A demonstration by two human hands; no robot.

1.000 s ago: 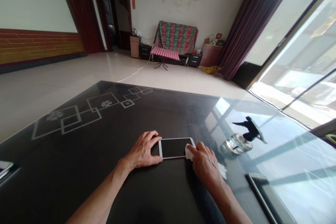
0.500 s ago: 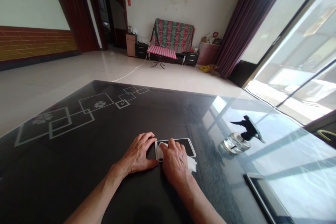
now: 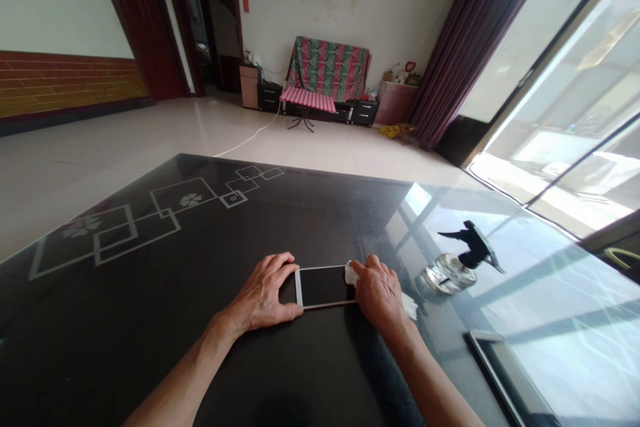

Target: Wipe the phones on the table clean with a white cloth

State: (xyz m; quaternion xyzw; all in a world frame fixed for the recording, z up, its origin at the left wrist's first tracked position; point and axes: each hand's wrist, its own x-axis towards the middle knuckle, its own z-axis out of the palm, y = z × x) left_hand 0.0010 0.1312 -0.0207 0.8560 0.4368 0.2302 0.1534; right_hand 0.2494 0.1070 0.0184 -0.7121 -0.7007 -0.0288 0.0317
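Note:
A white-framed smartphone [image 3: 325, 285] with a dark screen lies flat on the glossy black table [image 3: 240, 373]. My left hand [image 3: 267, 290] braces its left end, index finger at the far corner and thumb at the near corner. Pressed onto the phone's right end is my right hand [image 3: 379, 292], closed on a crumpled white tissue [image 3: 352, 275]. Part of the tissue sticks out past the right side of that hand. The phone's right end is hidden under the fingers and tissue.
To the right stands a clear spray bottle [image 3: 450, 273] with a black trigger head. A second device with a dark screen [image 3: 515, 377] lies at the lower right. Beyond the table's far edge are a pale tiled floor and a small stand with a striped cloth [image 3: 309, 99].
My right hand has slid rightward along the phone with the tissue, uncovering the left and middle of the screen. My left hand has stayed at the left end.

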